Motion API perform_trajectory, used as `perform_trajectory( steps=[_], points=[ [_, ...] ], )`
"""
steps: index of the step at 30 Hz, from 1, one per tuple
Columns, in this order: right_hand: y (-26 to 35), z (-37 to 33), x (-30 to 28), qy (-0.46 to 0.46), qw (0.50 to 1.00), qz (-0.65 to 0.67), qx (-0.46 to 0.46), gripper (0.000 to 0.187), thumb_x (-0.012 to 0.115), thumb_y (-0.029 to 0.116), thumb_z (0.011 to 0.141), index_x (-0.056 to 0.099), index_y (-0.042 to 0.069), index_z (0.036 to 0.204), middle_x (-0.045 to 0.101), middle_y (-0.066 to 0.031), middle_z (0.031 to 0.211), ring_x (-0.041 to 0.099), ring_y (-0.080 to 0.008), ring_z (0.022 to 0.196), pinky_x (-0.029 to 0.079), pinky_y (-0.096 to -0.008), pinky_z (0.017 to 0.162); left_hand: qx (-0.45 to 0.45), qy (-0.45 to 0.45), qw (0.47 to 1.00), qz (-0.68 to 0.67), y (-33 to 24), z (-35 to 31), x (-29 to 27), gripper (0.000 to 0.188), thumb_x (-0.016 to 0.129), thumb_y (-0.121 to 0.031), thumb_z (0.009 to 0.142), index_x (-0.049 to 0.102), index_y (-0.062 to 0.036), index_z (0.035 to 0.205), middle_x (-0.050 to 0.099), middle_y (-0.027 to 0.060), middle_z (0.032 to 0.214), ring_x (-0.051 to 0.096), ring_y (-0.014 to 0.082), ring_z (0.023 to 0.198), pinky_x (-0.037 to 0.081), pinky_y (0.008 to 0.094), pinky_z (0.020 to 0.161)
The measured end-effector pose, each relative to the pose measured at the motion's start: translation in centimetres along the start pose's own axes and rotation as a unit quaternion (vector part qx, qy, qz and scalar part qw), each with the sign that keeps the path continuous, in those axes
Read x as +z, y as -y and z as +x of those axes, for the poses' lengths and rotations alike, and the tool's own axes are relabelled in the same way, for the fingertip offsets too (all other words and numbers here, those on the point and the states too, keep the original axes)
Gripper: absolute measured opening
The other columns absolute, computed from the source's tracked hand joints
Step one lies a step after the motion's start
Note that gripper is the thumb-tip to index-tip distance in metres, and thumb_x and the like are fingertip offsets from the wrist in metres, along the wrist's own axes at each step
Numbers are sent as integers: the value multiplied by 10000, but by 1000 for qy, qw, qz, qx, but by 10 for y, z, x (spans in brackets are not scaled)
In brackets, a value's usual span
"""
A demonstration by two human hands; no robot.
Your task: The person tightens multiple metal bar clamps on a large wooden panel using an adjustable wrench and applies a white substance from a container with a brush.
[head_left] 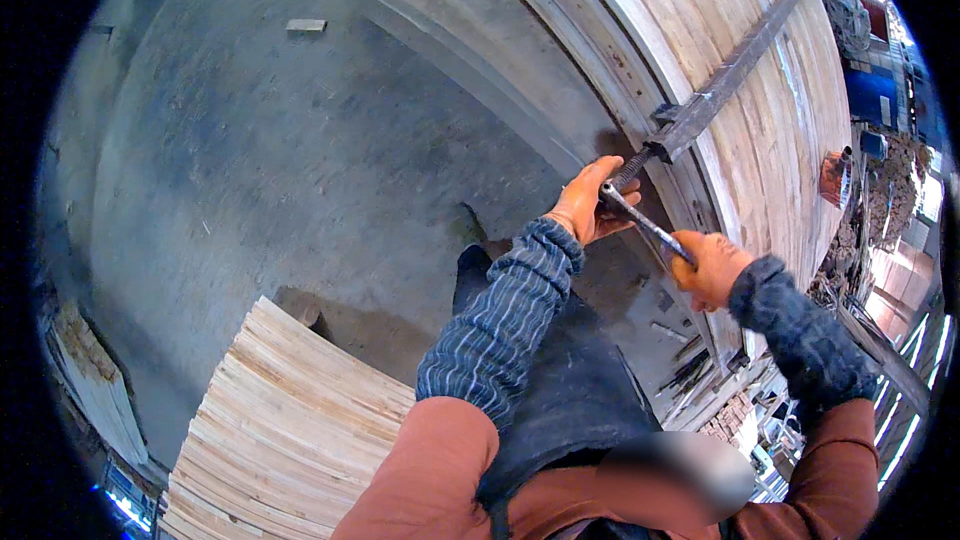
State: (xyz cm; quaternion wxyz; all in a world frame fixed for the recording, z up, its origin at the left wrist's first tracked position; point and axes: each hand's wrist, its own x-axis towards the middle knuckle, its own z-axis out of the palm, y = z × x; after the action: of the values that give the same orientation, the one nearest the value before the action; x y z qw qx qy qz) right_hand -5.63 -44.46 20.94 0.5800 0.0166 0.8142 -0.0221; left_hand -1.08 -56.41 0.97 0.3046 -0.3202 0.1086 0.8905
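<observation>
A long metal bar clamp (745,65) lies across the edge-joined wood panel (770,155) on the right. From its near end a threaded rod (632,170) sticks out past the panel's edge. The head of a ratchet wrench (650,225) sits at the rod's outer end. My left hand (590,202) curls around the rod's end and the wrench head, its palm side partly hidden. My right hand (710,268) is closed around the wrench handle, to the right of and nearer than the left hand.
A stack of pale wood strips (300,420) stands at lower left, behind my left arm. A small wood offcut (306,26) lies on the concrete floor (260,160). Blue containers (870,95) and an orange-red can (834,178) are at far right. Scrap strips (690,368) lie below the panel.
</observation>
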Motion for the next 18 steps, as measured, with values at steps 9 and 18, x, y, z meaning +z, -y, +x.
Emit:
perform_trajectory(
  steps=[9, 18],
  points=[
    [-108, 181, 151, -176, 960, 149, -159, 413, 629, 311, 859, 561, 107, 1212, 668, -181, 1002, 646, -346, 948, 499, -421, 830, 425, -137, 760, 472, 37, 22, -4, 385, 511, -89, 837, 567, -20, 1212, 675, 190, 1011, 655, 267, 924, 512, 362, 819],
    [-76, 266, 185, -179, 877, 315, -315, 417, 655, 277, 848, 577, 64, 1198, 660, -195, 1075, 631, -353, 1025, 485, -422, 887, 508, -87, 729, 451, 48, 14, -13, 683, 646, -113, 804, 353, -26, 1414, 568, 198, 1215, 603, 270, 1046, 480, 389, 931]
  ],
)
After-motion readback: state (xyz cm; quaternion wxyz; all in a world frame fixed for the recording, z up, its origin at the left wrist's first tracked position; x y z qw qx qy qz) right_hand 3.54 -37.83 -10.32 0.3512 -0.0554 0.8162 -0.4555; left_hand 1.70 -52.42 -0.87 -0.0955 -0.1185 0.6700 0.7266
